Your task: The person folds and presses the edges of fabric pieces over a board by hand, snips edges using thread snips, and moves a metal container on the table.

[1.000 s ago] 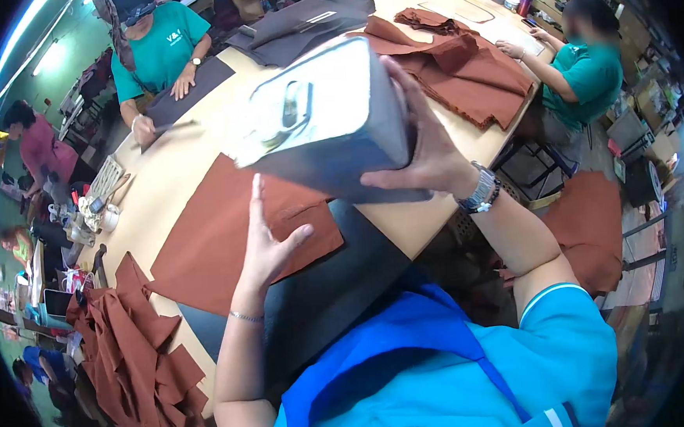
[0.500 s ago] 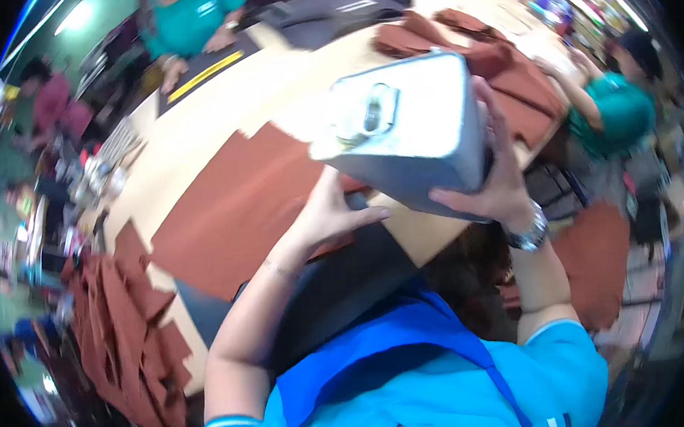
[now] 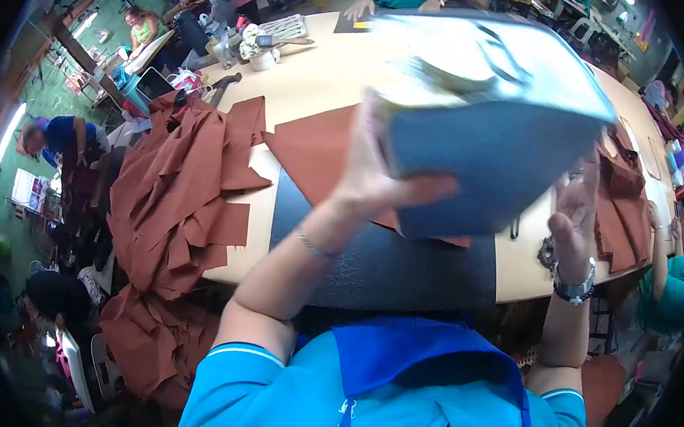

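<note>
A large rectangular metal can (image 3: 472, 166), with a shiny top and a handle, is held up over the table (image 3: 302, 67), blurred by motion. My left hand (image 3: 379, 176) grips its left side, the thumb across the front. At the can's right lower corner is my right hand (image 3: 577, 215), its fingers partly behind the can; whether it touches is unclear. Below the can lie a black sheet (image 3: 408, 272) and a reddish-brown fabric piece (image 3: 314, 149) that is partly hidden by the can and my left arm.
Crumpled brown fabric (image 3: 176, 192) hangs off the table's left edge. A cup (image 3: 264, 59) and a brush (image 3: 284, 41) stand at the back left. More brown fabric (image 3: 623, 220) lies right. Co-workers' hands (image 3: 359, 7) are across the table; another person (image 3: 668, 291) is at the right.
The view has turned left. My left hand, free one second ago, now grips the can's left side. My right hand's fingers, earlier wrapped around the can, now look looser at its right corner.
</note>
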Action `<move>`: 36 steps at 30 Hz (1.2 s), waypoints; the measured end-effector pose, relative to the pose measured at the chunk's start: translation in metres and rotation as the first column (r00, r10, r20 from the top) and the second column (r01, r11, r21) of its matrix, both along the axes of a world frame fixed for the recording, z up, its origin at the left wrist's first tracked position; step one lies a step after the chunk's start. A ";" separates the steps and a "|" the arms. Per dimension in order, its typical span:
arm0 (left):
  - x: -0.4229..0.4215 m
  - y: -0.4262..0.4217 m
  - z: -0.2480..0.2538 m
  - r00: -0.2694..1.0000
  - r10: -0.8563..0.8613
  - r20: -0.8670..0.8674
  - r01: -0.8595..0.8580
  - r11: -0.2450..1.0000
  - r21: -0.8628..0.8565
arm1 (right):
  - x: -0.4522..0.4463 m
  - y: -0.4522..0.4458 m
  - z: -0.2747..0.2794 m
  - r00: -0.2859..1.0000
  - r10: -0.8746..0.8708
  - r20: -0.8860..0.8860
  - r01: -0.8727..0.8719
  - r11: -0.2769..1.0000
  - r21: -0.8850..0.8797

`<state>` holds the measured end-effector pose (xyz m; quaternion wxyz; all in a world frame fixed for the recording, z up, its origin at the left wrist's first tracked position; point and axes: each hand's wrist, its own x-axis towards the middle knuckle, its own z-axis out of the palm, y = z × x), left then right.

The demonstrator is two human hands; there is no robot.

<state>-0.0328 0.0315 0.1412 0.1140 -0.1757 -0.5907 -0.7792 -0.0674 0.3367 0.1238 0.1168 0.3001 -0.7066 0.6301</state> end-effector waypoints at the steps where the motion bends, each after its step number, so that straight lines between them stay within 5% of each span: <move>1: 0.003 -0.020 0.006 0.997 0.076 0.005 -0.076 0.997 0.004 | 0.002 -0.018 0.010 0.998 0.027 -0.052 -0.025 0.999 0.042; 4: 0.003 -0.080 0.021 0.950 0.312 -0.035 -0.312 0.950 -0.005 | 0.024 -0.026 -0.036 0.971 0.029 0.236 -0.062 0.989 0.133; 6: -0.011 -0.123 0.023 0.839 0.521 -0.158 -0.533 0.845 -0.047 | 0.044 -0.032 -0.071 0.977 -0.013 0.212 -0.034 0.975 0.219; 10: -0.055 -0.222 0.006 0.479 0.759 -0.441 -0.878 0.422 -0.228 | 0.075 -0.036 -0.120 0.974 -0.156 0.163 0.090 0.931 0.355; 11: -0.065 -0.239 0.004 0.400 0.797 -0.452 -0.916 0.332 -0.226 | 0.077 -0.036 -0.117 0.984 -0.176 0.018 0.145 0.862 0.485; 16: -0.112 -0.327 -0.022 0.032 0.835 -0.550 -0.961 -0.126 -0.247 | 0.071 -0.039 -0.120 0.971 -0.209 0.119 0.159 0.929 0.334; 20: -0.135 -0.366 -0.055 -0.180 0.847 -0.501 -0.899 -0.348 -0.265 | 0.071 -0.040 -0.120 0.967 -0.226 0.121 0.169 0.918 0.359; 21: -0.137 -0.377 -0.061 -0.109 0.880 -0.463 -0.940 -0.243 -0.241 | 0.071 -0.040 -0.120 0.965 -0.228 0.128 0.168 0.917 0.362; 26: -0.146 -0.397 -0.097 -0.173 0.903 -0.393 -0.954 -0.252 -0.161 | 0.072 -0.042 -0.116 0.952 -0.244 0.183 0.166 0.918 0.361; 28: -0.150 -0.407 -0.105 -0.299 0.824 -0.480 -0.899 -0.413 -0.148 | 0.072 -0.041 -0.116 0.951 -0.246 0.186 0.163 0.914 0.372; 34: -0.164 -0.429 -0.112 -0.248 0.850 -0.464 -0.939 -0.328 -0.099 | 0.073 -0.043 -0.119 0.943 -0.279 0.183 0.180 0.887 0.425; 36: -0.163 -0.425 -0.113 -0.250 0.869 -0.427 -0.911 -0.360 -0.200 | 0.074 -0.043 -0.116 0.947 -0.274 0.170 0.175 0.880 0.442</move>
